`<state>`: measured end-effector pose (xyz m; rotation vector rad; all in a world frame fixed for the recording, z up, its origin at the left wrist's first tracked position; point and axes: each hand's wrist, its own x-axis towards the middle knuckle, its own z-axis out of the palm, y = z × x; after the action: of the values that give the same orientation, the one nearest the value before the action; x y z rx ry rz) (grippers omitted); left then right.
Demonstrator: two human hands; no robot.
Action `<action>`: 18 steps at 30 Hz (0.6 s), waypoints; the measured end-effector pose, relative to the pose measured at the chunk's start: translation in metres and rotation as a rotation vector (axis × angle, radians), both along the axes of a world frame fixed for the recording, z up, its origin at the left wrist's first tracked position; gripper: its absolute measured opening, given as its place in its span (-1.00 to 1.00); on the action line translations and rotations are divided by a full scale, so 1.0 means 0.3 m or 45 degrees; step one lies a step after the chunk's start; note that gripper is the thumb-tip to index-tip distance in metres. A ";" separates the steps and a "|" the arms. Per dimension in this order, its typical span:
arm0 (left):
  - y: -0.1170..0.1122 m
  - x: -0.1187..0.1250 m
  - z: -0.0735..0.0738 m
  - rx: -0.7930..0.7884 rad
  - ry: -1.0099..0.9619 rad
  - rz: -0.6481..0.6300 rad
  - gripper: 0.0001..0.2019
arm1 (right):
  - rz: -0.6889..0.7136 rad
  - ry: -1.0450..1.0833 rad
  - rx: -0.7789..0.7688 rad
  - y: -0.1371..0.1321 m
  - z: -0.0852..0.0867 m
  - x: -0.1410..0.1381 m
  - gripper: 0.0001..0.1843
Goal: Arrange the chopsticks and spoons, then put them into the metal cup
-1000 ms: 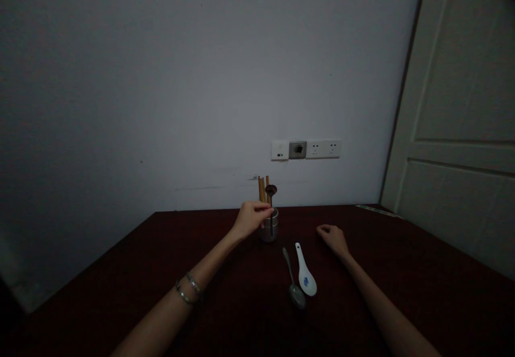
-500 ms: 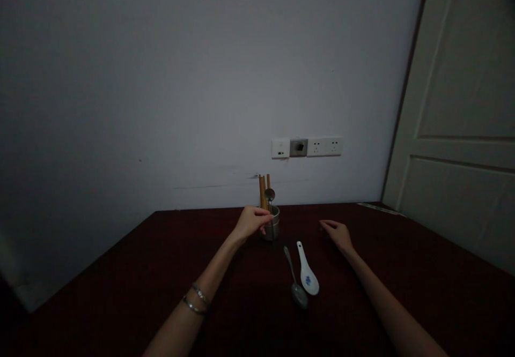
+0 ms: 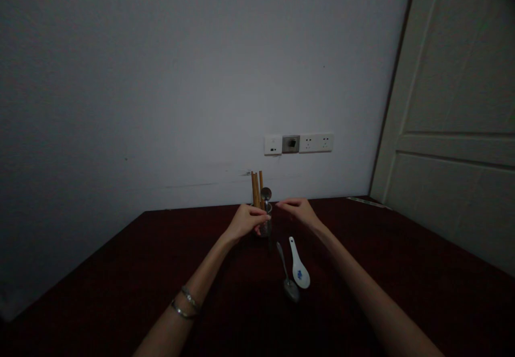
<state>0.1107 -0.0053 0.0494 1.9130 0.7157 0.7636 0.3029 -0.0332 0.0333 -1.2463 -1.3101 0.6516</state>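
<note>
My left hand [image 3: 244, 221] is pinched on the thin handle of a metal spoon [image 3: 266, 193] that stands bowl-up in a small metal cup [image 3: 264, 229]. Wooden chopsticks [image 3: 255, 188] stand in the same cup. My right hand [image 3: 296, 210] hovers just right of the cup with its fingers curled together and pointing at the spoon; nothing shows in it. On the dark red table [image 3: 120, 271] nearer to me lie a second metal spoon [image 3: 286, 275] and a white ceramic spoon [image 3: 299, 270] with a blue mark, side by side.
The table meets a pale wall with a strip of sockets [image 3: 298, 143] above the cup. A white door [image 3: 454, 132] stands at the right. Bracelets [image 3: 184, 302] ring my left wrist. The light is dim.
My right hand has lifted off the table and moved left to the cup. My left hand has stayed pinched at the spoon in the cup. The view has shifted slightly.
</note>
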 end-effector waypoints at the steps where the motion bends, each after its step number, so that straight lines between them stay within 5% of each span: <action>1: -0.003 0.001 0.000 0.011 0.011 0.002 -0.77 | 0.034 -0.005 -0.005 -0.009 0.011 -0.023 -0.65; 11: -0.010 0.009 -0.010 0.011 0.027 -0.054 -0.79 | 0.253 -0.089 0.048 -0.049 0.054 -0.077 -0.75; 18: -0.009 0.017 -0.013 -0.043 0.022 -0.058 -0.82 | 0.236 -0.112 0.013 -0.055 0.056 -0.072 -0.76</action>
<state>0.1157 -0.0079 0.0453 1.9013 0.6891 0.7034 0.2814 -0.0497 0.0502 -1.1646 -1.5128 0.7263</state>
